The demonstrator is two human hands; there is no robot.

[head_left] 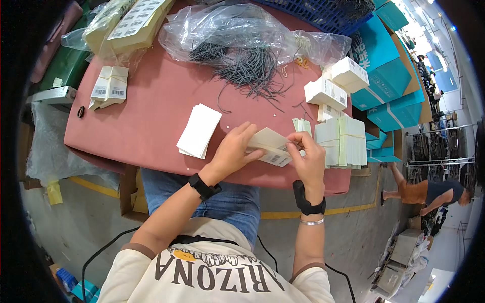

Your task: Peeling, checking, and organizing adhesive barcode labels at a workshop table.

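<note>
A few pale printed cards with barcodes (273, 156) are held just above the red-covered table in front of me. My left hand (235, 147) grips their left end between thumb and fingers. At their right end, my right hand (307, 153) pinches the corner with thumb and forefinger; whether a thin cord is in that pinch, I cannot tell. Left of my left hand lies a stack of blank white cards (199, 130). Close beside my right hand stand banded bundles of pale green and white cards (337, 143), with a small green-edged bundle (301, 125) behind it.
Dark grey cords (248, 70) spill from a clear plastic bag (231, 26). White card blocks (327, 92) are piled at right, near teal cartons (382, 75). A banded card bundle (110, 85) lies left. A blue basket (322, 15) borders the back. A person (432, 191) walks at far right.
</note>
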